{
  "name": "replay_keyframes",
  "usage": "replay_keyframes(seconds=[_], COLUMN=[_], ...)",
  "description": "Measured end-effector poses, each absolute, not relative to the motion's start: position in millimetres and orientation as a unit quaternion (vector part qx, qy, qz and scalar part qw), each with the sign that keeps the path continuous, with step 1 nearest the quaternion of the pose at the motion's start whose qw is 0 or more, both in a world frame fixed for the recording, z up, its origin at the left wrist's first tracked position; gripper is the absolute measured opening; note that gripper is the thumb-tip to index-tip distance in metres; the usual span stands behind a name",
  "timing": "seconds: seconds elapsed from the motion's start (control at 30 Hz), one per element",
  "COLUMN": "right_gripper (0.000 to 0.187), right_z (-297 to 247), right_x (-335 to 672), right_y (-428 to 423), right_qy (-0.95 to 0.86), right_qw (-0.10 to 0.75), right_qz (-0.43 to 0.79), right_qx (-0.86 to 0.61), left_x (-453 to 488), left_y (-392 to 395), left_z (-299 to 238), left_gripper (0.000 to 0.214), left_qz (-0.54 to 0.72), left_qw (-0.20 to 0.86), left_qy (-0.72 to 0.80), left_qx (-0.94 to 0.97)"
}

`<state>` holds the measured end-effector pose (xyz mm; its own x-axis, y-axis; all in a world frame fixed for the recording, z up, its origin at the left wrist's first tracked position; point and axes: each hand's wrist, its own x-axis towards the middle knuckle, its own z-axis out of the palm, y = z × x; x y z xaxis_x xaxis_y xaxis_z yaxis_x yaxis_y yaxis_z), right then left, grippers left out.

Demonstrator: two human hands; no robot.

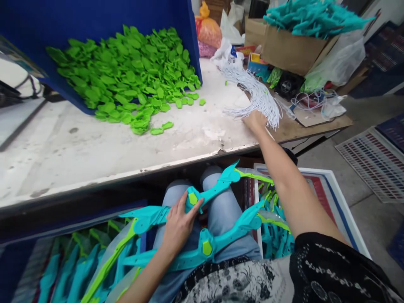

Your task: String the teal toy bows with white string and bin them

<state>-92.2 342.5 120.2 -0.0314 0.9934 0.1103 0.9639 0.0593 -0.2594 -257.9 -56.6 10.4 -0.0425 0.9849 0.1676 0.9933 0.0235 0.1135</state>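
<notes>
The left hand (pixel 180 223) grasps a turquoise toy bow (pixel 217 189) beside its green pentagonal cap, over the lap on the near side of the worktable (pixel 126 155). The right hand (pixel 256 121) reaches across the worktable's front edge and touches a bundle of white strings (pixel 265 99); its fingertips are hidden, so I cannot tell whether they have closed on any strand.

A second turquoise bow (pixel 227 242) lies across the lap, nearer than the first, with the left forearm crossing over it. More turquoise bows (pixel 80 269) stand in a row left of the lap, below the worktable's edge. To the right, a white-rimmed crate (pixel 349 216) with turquoise pieces narrows the room beside the knees.

The worktable's chipped front edge runs between the lap and the strings. A stretch of pale tabletop separates the right hand from a heap of green plastic pieces (pixel 132 71), which spills from a tipped blue bin (pixel 94 14) on the worktable's left half. Towards its right end sit a black fan (pixel 286 84) and, behind that, a cardboard box (pixel 290 48) piled above its rim with turquoise parts (pixel 315 19).
</notes>
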Motion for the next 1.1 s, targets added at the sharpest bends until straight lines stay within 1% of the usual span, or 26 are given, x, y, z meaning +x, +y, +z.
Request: replay_keyframes(seconds=[0.13,0.2,0.3,0.37,0.47,0.57,0.67,0.7,0.73,0.8,0.87,0.93,1.0,1.07,1.1], right_gripper=[0.036,0.034,0.019,0.015,0.022,0.034,0.042,0.043,0.044,0.045,0.045,0.044,0.042,0.04,0.039], right_z=[126,132,139,139,131,115,96,90,85,77,71,68,66,63,61], right_x=[-85,-68,-35,-11,29,68,95,98,100,95,85,75,68,64,64], right_y=[345,344,333,316,273,216,164,151,141,130,126,126,127,127,126], right_qy=[-0.709,-0.708,-0.708,-0.688,-0.633,-0.581,-0.529,-0.509,-0.49,-0.457,-0.441,-0.438,-0.445,-0.454,-0.458], right_qw=[0.086,0.079,0.115,0.162,0.204,0.182,0.168,0.176,0.192,0.23,0.259,0.281,0.304,0.324,0.329], right_qz=[0.088,0.108,0.165,0.245,0.401,0.53,0.612,0.63,0.642,0.654,0.655,0.65,0.636,0.624,0.62], right_qx=[-0.695,-0.694,-0.677,-0.663,-0.63,-0.59,-0.564,-0.56,-0.558,-0.557,-0.556,-0.554,-0.552,-0.548,-0.546], left_x=[-260,-261,-262,-262,-262,-260,-247,-238,-227,-197,-162,-128,-102,-86,-82], left_y=[-58,-58,-55,-52,-51,-52,-44,-37,-28,-2,28,57,78,90,94], left_z=[8,6,5,7,13,24,39,45,51,60,65,66,64,59,57], left_gripper=[0.044,0.041,0.038,0.037,0.037,0.036,0.031,0.03,0.028,0.027,0.026,0.021,0.013,0.006,0.009], left_qz=[-0.104,-0.107,-0.11,-0.114,-0.126,-0.161,-0.25,-0.284,-0.314,-0.349,-0.351,-0.356,-0.367,-0.376,-0.378], left_qw=[0.031,0.032,0.03,0.024,0.008,-0.007,-0.039,-0.074,-0.131,-0.308,-0.513,-0.645,-0.707,-0.727,-0.729], left_qy=[-0.72,-0.719,-0.717,-0.721,-0.735,-0.741,-0.724,-0.712,-0.695,-0.646,-0.589,-0.55,-0.522,-0.509,-0.507], left_qx=[-0.685,-0.686,-0.687,-0.683,-0.666,-0.652,-0.641,-0.638,-0.634,-0.605,-0.516,-0.393,-0.305,-0.266,-0.262])
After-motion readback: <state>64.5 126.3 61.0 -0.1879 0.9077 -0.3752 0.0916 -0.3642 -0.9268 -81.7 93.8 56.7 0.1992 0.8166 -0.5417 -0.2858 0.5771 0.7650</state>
